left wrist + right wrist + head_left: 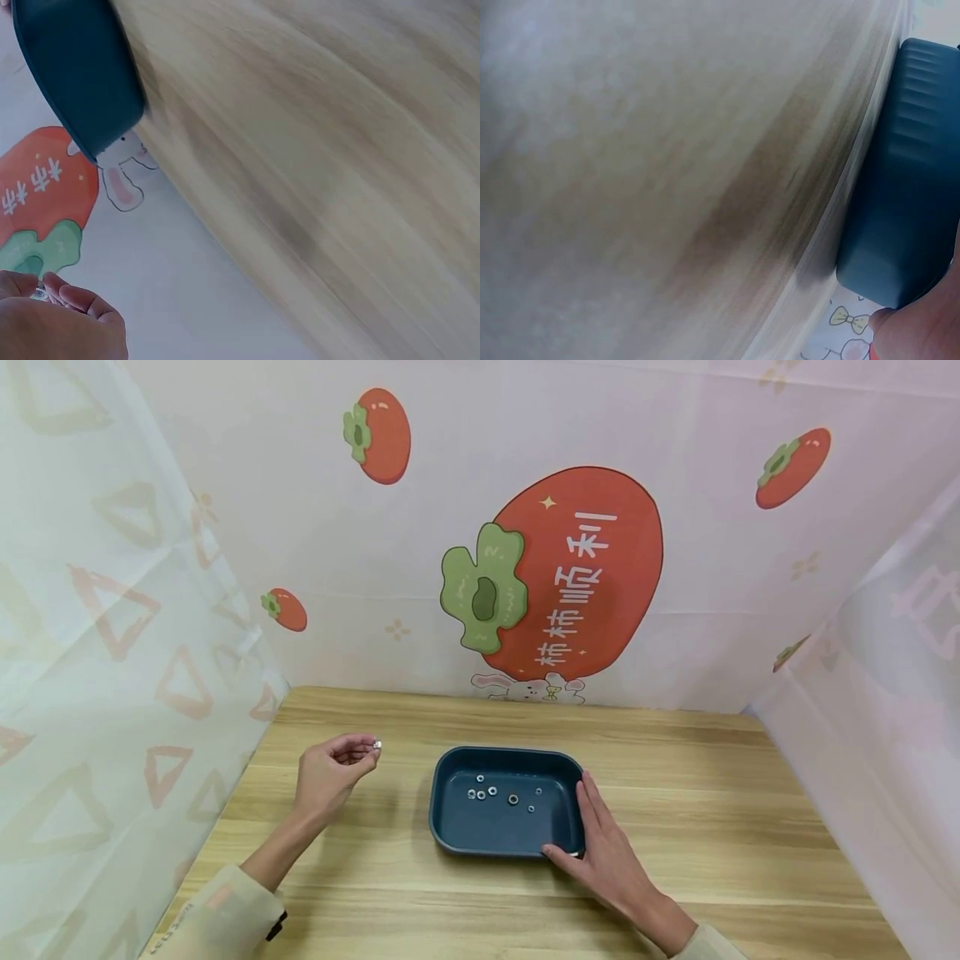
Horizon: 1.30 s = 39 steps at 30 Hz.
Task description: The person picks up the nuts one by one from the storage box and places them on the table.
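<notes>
A dark blue tray (487,839) stands on the table with several small metal nuts (513,799) of differing sizes scattered on its floor. To the left of it, raised over the table, my left hand (326,777) pinches a small silvery metal nut (377,744) between thumb and fingertips. The left wrist view shows that hand (64,322) from behind, mostly hiding the nut. My right hand (611,856) rests at the tray's near right corner, its straight fingers along the right rim and its thumb at the front rim.
The wood-grain table (712,827) reaches back to a white cloth (360,552) printed with persimmons. Pale cloth also hangs along the left and right sides. In the right wrist view, the tray's outer wall (900,187) stands beside the hand.
</notes>
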{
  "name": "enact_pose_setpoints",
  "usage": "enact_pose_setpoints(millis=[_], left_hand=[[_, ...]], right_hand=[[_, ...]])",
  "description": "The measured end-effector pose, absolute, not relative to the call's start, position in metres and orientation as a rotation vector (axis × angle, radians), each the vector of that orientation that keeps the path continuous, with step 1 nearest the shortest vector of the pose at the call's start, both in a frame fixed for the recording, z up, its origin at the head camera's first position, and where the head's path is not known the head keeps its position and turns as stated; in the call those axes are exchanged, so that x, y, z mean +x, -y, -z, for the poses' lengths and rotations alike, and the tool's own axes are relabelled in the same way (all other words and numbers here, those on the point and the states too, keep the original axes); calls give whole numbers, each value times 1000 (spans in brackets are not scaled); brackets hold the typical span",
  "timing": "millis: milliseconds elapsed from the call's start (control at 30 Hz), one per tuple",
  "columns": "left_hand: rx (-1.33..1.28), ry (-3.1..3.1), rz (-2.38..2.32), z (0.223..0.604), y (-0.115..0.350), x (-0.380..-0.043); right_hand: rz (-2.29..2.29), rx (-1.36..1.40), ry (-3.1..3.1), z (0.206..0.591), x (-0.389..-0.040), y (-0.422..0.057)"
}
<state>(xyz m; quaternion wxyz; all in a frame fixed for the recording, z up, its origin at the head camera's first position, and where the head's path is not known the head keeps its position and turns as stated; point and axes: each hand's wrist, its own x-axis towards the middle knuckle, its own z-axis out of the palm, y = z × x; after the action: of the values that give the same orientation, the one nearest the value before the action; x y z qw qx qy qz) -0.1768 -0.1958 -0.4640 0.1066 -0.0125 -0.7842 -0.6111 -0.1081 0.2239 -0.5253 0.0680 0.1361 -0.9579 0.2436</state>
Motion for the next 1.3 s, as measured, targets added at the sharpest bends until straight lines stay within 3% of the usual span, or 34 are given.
enact_pose_setpoints(millis=[1300], left_hand=[[193, 2501, 1345, 475, 307, -191]], right_hand=[[-751, 409, 2876, 523, -106, -223]])
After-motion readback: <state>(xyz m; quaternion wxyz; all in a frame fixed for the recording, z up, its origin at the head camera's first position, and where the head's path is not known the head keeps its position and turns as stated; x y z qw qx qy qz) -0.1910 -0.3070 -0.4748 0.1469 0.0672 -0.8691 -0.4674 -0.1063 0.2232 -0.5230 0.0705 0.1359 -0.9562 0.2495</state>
